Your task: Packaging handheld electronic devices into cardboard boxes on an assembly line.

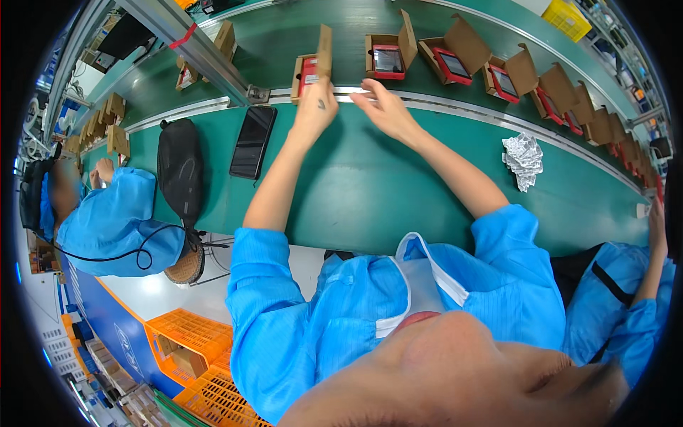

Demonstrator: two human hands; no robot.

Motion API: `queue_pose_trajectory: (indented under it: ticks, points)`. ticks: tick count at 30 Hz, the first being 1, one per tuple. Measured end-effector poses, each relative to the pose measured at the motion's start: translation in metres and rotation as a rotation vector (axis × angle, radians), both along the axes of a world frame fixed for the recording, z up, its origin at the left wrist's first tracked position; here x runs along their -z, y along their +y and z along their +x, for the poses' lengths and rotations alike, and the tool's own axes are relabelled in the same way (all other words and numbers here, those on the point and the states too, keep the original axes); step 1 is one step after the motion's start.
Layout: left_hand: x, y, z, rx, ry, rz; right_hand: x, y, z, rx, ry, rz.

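My left hand [315, 108] is closed at the near end of a small brown cardboard box [296, 78], its fingertips mostly hidden. That box's lid [325, 51] stands up on the right side, and something red with a white label [309, 70] lies inside. To the right, my right hand [386, 110] holds nothing, its fingers apart over the metal rail [427, 99]. Beyond it sits another lidded cardboard box [369, 53] with its lid raised, holding a red-framed device [388, 60] with a grey screen.
More raised-lid boxes with red devices, such as this box [432, 51], line the green belt rightward. A black phone [253, 142] and black pouch [180, 167] lie left on the green table [356, 192]; silvery packets [523, 161] lie right. Co-workers sit at both sides. Orange crates [192, 334] stand below left.
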State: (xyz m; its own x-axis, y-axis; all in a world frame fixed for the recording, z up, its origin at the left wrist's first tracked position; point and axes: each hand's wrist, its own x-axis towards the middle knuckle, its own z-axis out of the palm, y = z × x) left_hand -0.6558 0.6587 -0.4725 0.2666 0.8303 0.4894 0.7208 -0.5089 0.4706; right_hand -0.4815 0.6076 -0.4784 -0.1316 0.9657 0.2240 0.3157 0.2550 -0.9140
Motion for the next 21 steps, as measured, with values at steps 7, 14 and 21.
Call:
queue_pose_trajectory:
  ticks: [7,14,21]
  points:
    - [0.012,-0.005,-0.026,-0.209,-0.105,0.238,0.018,0.052,-0.044,0.194,-0.18,0.09]
    - [0.019,-0.005,-0.018,-0.162,-0.36,-0.135,-0.001,0.05,-0.063,0.264,-0.392,0.418]
    - [0.047,0.006,-0.033,0.181,-1.381,-0.456,-0.005,0.036,-0.088,0.227,-0.519,0.949]
